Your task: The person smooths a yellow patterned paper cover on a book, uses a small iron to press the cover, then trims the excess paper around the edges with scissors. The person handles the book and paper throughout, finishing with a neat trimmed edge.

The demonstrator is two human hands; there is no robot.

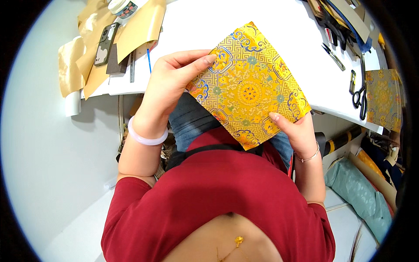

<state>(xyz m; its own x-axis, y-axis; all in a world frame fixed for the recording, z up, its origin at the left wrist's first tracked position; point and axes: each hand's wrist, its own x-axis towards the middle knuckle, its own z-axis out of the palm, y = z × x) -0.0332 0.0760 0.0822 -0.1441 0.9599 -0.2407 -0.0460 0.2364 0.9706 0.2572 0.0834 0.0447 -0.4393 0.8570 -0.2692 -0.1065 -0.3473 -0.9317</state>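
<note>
A square of yellow brocade fabric (249, 92) with a round medallion, blue scrolls and small green flowers is held up, tilted, above my lap and the table's near edge. My left hand (181, 70) grips its left corner, thumb on the patterned face and fingers behind. At the lower right edge my right hand (294, 131) pinches it, thumb on top; the fingers underneath are hidden. The fabric looks flat and fairly stiff. Its back side does not show.
On the white table (192, 26) lie a phone (106, 43), brown paper (142, 28), a white tub (123, 8) and a blue stick (149, 60). To the right are scissors (360, 97), a pen (333, 56) and another patterned piece (383, 100). Rolled fabric (358, 190) rests lower right.
</note>
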